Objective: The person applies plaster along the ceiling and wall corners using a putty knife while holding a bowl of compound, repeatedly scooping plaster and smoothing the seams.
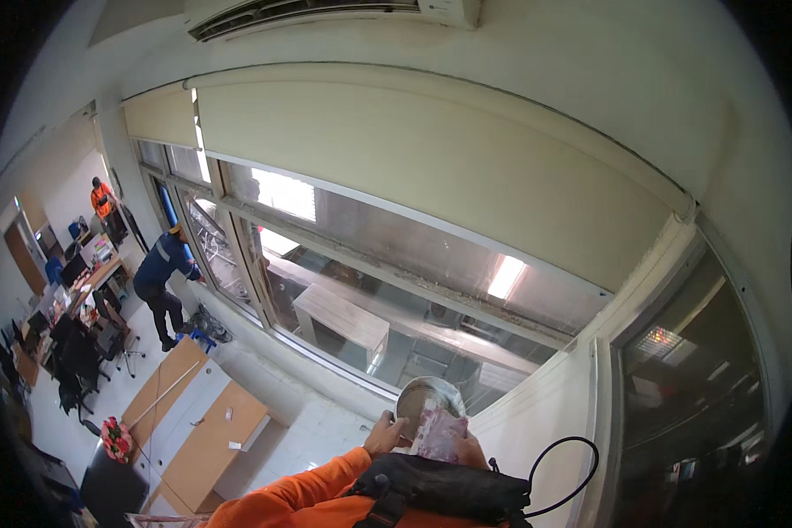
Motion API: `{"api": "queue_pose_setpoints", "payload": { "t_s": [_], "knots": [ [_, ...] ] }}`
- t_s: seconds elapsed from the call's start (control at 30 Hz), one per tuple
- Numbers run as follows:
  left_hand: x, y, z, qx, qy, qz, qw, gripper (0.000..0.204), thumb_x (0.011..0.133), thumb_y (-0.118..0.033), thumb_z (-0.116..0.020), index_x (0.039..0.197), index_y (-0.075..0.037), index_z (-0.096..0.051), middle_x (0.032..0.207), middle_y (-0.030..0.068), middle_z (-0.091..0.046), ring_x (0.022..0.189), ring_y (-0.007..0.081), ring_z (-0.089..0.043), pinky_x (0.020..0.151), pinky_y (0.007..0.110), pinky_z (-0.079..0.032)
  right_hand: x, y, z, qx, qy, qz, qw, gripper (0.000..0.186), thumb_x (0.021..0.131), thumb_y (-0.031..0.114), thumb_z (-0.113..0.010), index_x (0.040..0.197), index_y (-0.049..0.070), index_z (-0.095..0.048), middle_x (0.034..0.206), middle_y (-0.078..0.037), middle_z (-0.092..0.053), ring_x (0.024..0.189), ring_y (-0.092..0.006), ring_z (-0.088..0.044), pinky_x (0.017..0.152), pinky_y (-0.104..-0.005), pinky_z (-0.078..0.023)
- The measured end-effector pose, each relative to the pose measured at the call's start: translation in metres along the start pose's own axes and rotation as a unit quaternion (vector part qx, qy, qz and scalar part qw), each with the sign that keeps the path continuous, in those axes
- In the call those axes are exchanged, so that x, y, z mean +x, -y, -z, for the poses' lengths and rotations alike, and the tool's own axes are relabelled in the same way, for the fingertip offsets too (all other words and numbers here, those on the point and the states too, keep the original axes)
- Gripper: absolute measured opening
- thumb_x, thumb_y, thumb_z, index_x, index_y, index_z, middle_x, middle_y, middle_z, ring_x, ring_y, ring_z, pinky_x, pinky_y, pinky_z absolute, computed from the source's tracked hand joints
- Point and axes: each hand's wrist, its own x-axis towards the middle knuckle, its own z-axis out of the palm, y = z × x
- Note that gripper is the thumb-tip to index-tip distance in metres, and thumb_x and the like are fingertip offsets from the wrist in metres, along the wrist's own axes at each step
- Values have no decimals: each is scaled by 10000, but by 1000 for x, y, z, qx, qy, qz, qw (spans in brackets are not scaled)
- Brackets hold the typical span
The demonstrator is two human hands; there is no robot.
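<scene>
Low in the middle of the head view, my left hand (387,433) grips the near-left rim of a round, bucket-like container (411,401), with the thumb over its edge. The container's inside looks greyish-brown; what lies in it cannot be made out. My right hand (471,451) is at the container's right side, fingers closed around a crumpled pink-and-white cloth (440,435). That cloth covers part of the opening and hides most of the fingers. Both hands are close to my body, just above a black bag (440,484) strapped across my orange clothing.
A long window (396,290) with dusty frames runs ahead, under a cream roller blind (431,158). Dark glass (695,378) stands at right. Lower left is a wooden desk (171,378). A person in dark blue (161,273) works at the far window; another in orange (103,201) stands beyond.
</scene>
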Motion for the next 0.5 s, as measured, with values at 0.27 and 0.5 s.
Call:
{"api": "queue_pose_setpoints", "payload": {
  "t_s": [0.27, 0.5],
  "knots": [
    [23, 4, 24, 45, 68, -38, 996, 547, 911, -315, -628, 1136, 101, -352, 946, 274, -624, 774, 316, -709, 653, 354, -589, 25, 3, 6, -28, 50, -12, 998, 423, 900, 227, -654, 1207, -59, -597, 1017, -89, -659, 880, -146, -605, 757, -291, -492],
    [20, 17, 40, 43, 89, 8, 995, 612, 907, -380, -652, 1200, 102, -414, 949, 190, -638, 845, 243, -679, 698, 325, -558, 35, 0, 1, -42, 80, -18, 996, 428, 901, 233, -656, 1210, -57, -597, 1021, -88, -658, 880, -146, -604, 760, -290, -491]
  ]
}}
